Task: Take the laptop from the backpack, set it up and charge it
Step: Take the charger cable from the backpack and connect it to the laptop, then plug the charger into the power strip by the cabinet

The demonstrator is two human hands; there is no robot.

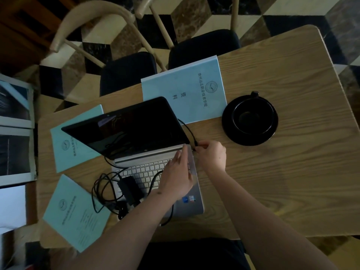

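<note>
The right hand pinches the charger plug at the open laptop's right edge.

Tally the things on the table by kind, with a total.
Blue booklets: 3
Laptop: 1
Charger with cable: 1
Cup: 1
Saucer: 1
Total: 7

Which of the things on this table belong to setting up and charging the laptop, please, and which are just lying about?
In use: laptop, charger brick, charging cable, right hand, left hand.

Lying about: blue booklets, black cup, saucer.
</note>
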